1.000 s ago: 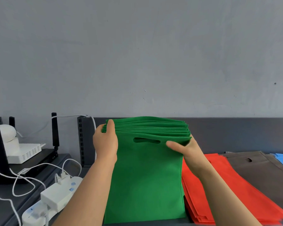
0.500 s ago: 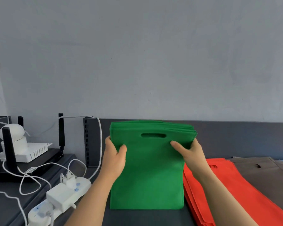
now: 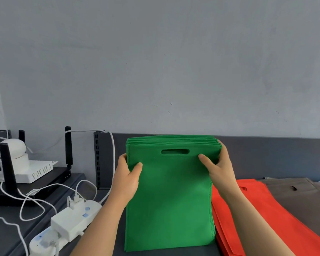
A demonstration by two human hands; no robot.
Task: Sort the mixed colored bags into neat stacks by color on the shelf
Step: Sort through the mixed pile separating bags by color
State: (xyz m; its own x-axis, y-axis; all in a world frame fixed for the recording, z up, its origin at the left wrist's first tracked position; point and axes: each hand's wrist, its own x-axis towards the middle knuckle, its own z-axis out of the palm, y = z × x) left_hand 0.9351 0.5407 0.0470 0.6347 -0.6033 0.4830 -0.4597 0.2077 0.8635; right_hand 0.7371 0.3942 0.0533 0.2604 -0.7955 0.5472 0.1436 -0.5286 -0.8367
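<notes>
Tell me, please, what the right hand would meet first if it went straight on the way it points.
The green bag stack it grips: the right hand points up-left into its right edge. Depth beyond is unclear.

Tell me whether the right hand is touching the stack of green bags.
Touching. The head view shows the right hand gripping the stack of green bags at its upper right edge, thumb on the front face, fingers wrapped behind.

Head-worn camera looks forward and slightly down, close over the shelf (image 3: 266,163).
</notes>
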